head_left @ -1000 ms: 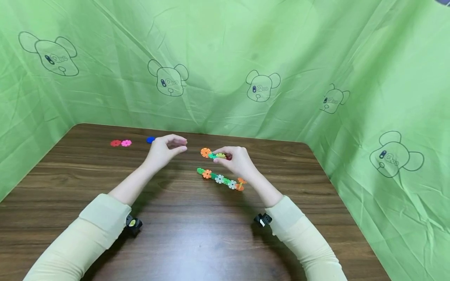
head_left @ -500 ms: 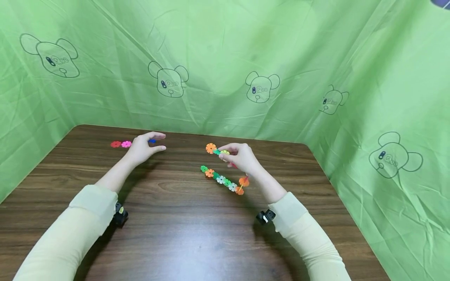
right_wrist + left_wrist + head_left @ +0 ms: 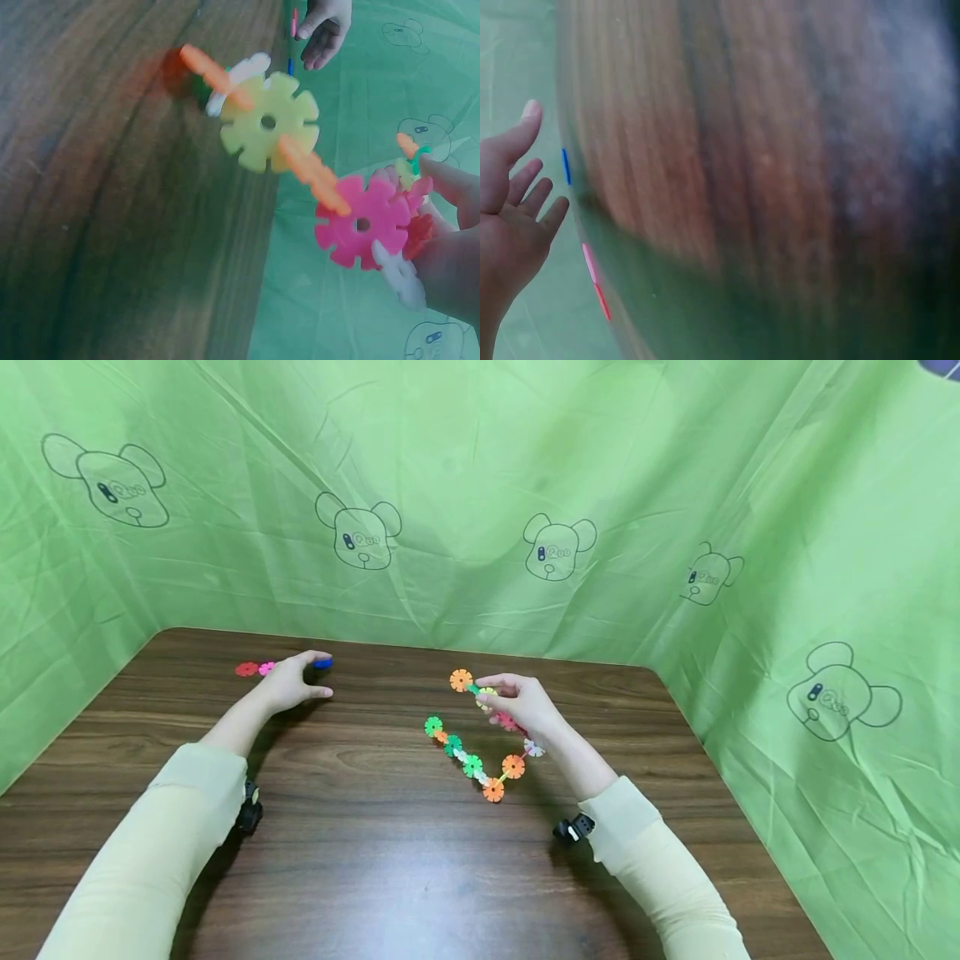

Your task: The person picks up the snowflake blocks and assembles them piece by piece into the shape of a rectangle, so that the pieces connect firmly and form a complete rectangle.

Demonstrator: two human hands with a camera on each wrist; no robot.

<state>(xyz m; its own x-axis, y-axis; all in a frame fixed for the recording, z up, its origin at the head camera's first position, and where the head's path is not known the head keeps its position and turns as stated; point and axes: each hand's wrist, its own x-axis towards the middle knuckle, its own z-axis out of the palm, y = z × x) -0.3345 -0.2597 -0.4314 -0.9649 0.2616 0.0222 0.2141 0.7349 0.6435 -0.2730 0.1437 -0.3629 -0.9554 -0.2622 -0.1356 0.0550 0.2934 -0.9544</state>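
Observation:
A long chain of interlocking flower-shaped plastic discs point(image 3: 513, 767) bends in a V below my right hand point(image 3: 531, 706). Thumb and fingers pinch the chain near a yellow disc point(image 3: 487, 697), and a short end with an orange disc point(image 3: 461, 680) sticks out leftward. In the right wrist view, yellow, orange, pink and white discs point(image 3: 363, 223) hang off that hand. At the far left, my left hand point(image 3: 287, 686) spreads thumb and fingers around the near side of a loose blue disc point(image 3: 322, 664). The left wrist view shows a gap between those fingers and the blue disc point(image 3: 566, 166).
Past the left hand, a red disc point(image 3: 246, 669) and a pink disc point(image 3: 266, 668) lie side by side near the table's back edge. Green cloth point(image 3: 450, 527) with printed bear heads walls in the back and sides of the brown wooden table point(image 3: 360, 827).
My left hand has moved left and now reaches the blue disc. The right hand has shifted slightly right, and the hanging chain has swung into a wider V.

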